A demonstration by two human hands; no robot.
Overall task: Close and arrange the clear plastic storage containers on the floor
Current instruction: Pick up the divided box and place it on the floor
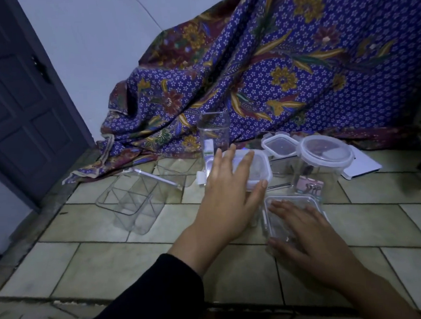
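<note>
On the tiled floor (pixel 112 261), my left hand (pixel 228 195) lies spread over a lidded square container (pixel 259 166); my right hand (pixel 309 239) presses flat, fingers straight, on a smaller clear box (pixel 276 219).

It looks like a room in a home. The tiled floor (pixel 107 261) is made of pale, worn rectangular tiles. At its left edge a dark panelled door (pixel 18 103) is set in a plain white wall (pixel 91 43). Along the floor's far edge a purple floral batik cloth (pixel 297 66) hangs draped over something hidden. Household clear plastic storage containers (pixel 324 151) stand on the tiles near the cloth.
</note>
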